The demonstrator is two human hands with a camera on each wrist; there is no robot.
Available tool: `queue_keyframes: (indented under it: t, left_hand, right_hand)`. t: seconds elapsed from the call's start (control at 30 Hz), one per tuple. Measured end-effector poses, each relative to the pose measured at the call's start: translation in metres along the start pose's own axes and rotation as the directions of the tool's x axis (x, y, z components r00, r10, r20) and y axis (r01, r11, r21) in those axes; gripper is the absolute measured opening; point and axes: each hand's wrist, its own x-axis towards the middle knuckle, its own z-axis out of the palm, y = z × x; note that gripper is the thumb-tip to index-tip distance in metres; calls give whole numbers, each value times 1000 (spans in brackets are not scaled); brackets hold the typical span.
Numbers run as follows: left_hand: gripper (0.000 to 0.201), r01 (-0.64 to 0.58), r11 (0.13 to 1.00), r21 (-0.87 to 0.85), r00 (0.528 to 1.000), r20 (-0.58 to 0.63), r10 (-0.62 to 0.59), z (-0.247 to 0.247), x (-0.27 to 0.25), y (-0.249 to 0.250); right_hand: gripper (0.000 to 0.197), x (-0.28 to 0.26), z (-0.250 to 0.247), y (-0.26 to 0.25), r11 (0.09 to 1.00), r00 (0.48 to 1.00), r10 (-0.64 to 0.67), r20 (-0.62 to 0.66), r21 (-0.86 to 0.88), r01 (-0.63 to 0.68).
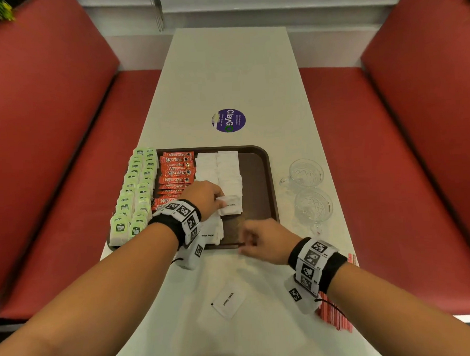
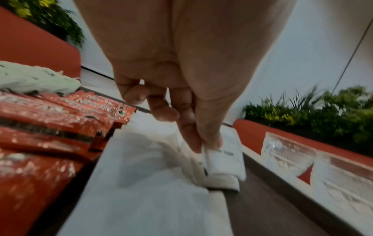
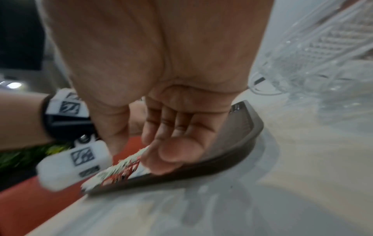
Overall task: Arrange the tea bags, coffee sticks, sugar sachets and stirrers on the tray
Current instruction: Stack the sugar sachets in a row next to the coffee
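A brown tray [image 1: 266, 182] holds rows of green tea bags [image 1: 137, 190], red coffee sticks [image 1: 176, 175] and white sugar sachets [image 1: 218, 167]. My left hand [image 1: 206, 196] is over the tray and pinches a white sugar sachet [image 1: 231, 205] between thumb and fingers [image 2: 193, 140]; the sachet [image 2: 224, 161] lies atop others. My right hand [image 1: 254, 240] hovers at the tray's near edge [image 3: 238, 143] with relaxed fingers [image 3: 171, 151], holding nothing. One loose sugar sachet [image 1: 228, 300] lies on the table near me. Red stirrers [image 1: 335, 316] lie at the table's right edge.
Two clear glass cups [image 1: 306, 172] [image 1: 313, 206] stand right of the tray. A round purple sticker [image 1: 228, 120] marks the white table [image 1: 232, 70] beyond the tray. Red bench seats [image 1: 67, 185] flank both sides.
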Motion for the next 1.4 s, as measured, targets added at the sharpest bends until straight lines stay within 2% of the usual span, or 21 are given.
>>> queue_keyframes:
  t: [0.07,0.13,0.37,0.53,0.67,0.83,0.9,1.0,1.13,1.23,1.3,1.4]
  left_hand:
    - [29,-22,999,47,997,79,18,6,4,3]
    - [29,-27,995,91,994,108,18,10,9,4]
    - [32,22,987,157,997,69,-33,13,16,8]
    - [36,51,992,114,998,-27,-48,11,7,4]
    - [32,46,998,43,993,-107,-41,8,-8,1]
    - [23,-44,993,-106,991,-133,30,2,-38,-3]
    - [23,-90,987,-131,987,-148,70,0,-53,-3]
    - [24,-106,991,-84,989,-108,97,0,-75,-4]
    - [27,-111,985,-131,993,-57,104,7,-99,-5]
    - [35,-151,969,-194,988,8,155,17,-112,0]
    - [37,-168,968,-184,984,21,175,23,-116,5]
    - [27,-186,969,-164,982,-16,186,26,-120,16]
  right_hand:
    - [27,-2,11,-6,994,989,-50,140,-89,63]
    - [34,-1,22,-13,983,971,-55,231,-161,94]
    - [55,4,57,-28,897,919,-63,390,-381,224]
    - [35,10,61,-36,878,891,-79,447,-392,275]
    - [25,6,65,-35,878,890,-10,456,-423,226]
    - [12,-4,57,-31,921,943,-54,330,-348,175]
    - [15,-7,48,-29,951,962,-60,266,-278,136]
    - [17,-14,33,-29,972,985,-77,152,-208,109]
    - [17,-22,15,-27,997,999,-26,-24,-75,24]
    - [32,-25,8,-27,999,996,-15,-88,48,19]
    - [23,-26,7,-30,992,996,2,-91,128,10]
    - [6,-28,7,-36,988,994,18,-105,151,-2]
